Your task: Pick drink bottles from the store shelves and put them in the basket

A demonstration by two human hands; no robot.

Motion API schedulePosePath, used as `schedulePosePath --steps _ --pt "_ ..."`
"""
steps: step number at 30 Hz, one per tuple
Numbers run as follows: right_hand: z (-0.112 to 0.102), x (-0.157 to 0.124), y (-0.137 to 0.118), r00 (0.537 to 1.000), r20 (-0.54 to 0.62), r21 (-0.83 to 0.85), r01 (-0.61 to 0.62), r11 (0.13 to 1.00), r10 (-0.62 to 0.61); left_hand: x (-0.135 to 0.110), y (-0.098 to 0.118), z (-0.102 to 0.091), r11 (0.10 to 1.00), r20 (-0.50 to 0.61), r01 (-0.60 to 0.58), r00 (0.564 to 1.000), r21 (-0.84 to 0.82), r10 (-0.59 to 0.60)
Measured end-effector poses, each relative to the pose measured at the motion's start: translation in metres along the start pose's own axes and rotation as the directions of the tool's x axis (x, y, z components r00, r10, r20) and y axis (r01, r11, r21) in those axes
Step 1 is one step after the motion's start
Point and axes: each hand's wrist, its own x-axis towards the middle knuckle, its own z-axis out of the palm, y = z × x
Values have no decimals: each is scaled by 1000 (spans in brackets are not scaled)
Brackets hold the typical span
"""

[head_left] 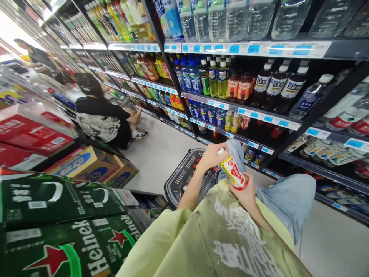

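A small red-and-white drink bottle point(234, 172) is held tilted in front of me, above my knee. My right hand point(247, 194) wraps round its lower end. At the bottle's white cap, my left hand point(211, 156) has its fingers curled over the top. Under my hands sits a dark plastic shopping basket point(184, 175) on the floor. My pale green shirt and light blue jeans fill the lower part of the view.
Drink shelves point(242, 109) with blue price tags run along the right. Green Heineken cartons point(69, 238) and red and yellow boxes point(83, 163) are stacked on the left. Another person point(100, 115) crouches in the aisle further back.
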Motion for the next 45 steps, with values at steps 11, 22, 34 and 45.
schedulePosePath --steps 11,22,34,45 --pt "-22 7 -4 532 821 247 -657 712 206 0 -11 -14 997 31 -22 999 69 20" --pt "-17 7 -10 654 725 366 -629 685 213 1 -14 -13 997 11 18 1000 79 -18" --pt "-4 10 -7 902 416 342 -275 899 117 -13 -41 -18 994 -40 101 994 36 -100" --pt "0 7 -2 595 711 189 -674 714 374 -58 -90 -25 886 -69 464 884 7 -462"
